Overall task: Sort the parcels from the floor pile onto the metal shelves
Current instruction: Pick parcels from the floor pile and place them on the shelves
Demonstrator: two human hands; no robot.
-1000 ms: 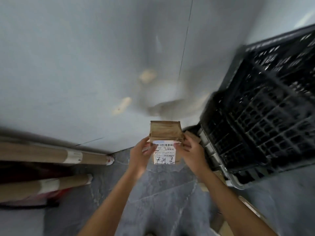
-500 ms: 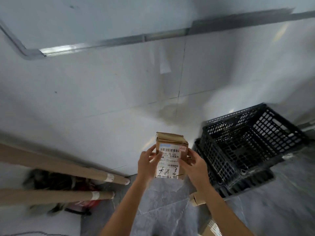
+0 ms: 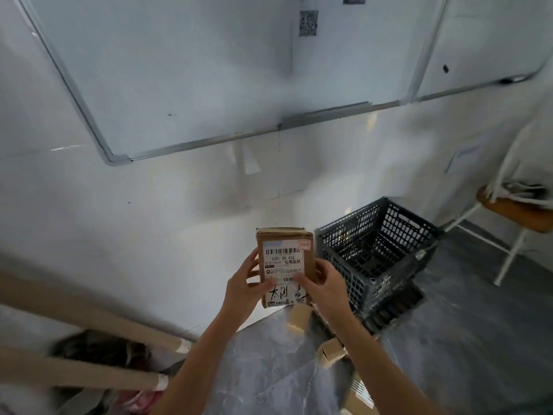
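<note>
A small brown cardboard parcel (image 3: 284,259) with a white shipping label and black handwriting is held upright in front of me. My left hand (image 3: 244,287) grips its left edge, thumb on the label. Its lower right corner is held by my right hand (image 3: 324,287). Below my arms, several small brown parcels (image 3: 330,351) lie on the grey marbled floor. No metal shelves are in view.
Stacked black plastic crates (image 3: 380,253) stand against the white wall to the right. A wooden-seat stool (image 3: 520,214) with white legs is at far right. Long cardboard tubes (image 3: 89,375) lean at lower left. A whiteboard (image 3: 209,70) hangs above.
My view has tilted upward, bringing the whiteboard and stool into sight. Both hands have kept hold of the parcel and turned its label to face me.
</note>
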